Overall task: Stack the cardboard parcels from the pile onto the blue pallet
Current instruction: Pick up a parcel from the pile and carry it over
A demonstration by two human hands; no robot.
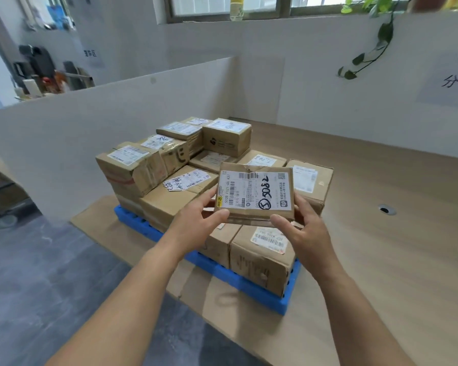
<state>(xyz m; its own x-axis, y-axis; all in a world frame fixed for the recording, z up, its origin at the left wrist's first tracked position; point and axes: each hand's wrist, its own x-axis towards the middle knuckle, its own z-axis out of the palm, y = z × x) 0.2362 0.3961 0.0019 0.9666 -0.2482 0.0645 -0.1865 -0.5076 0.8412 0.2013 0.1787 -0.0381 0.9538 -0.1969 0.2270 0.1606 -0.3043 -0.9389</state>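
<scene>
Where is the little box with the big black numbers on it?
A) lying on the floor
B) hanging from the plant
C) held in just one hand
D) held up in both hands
D: the left hand and the right hand each grip a lower corner of the small parcel, holding it above the stacked boxes on the blue pallet.

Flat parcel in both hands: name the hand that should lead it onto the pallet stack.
Right, probably. The right hand grips the flat parcel next to the low box, whose top lies open beside it. The left hand is on the side of the taller stack.
</scene>
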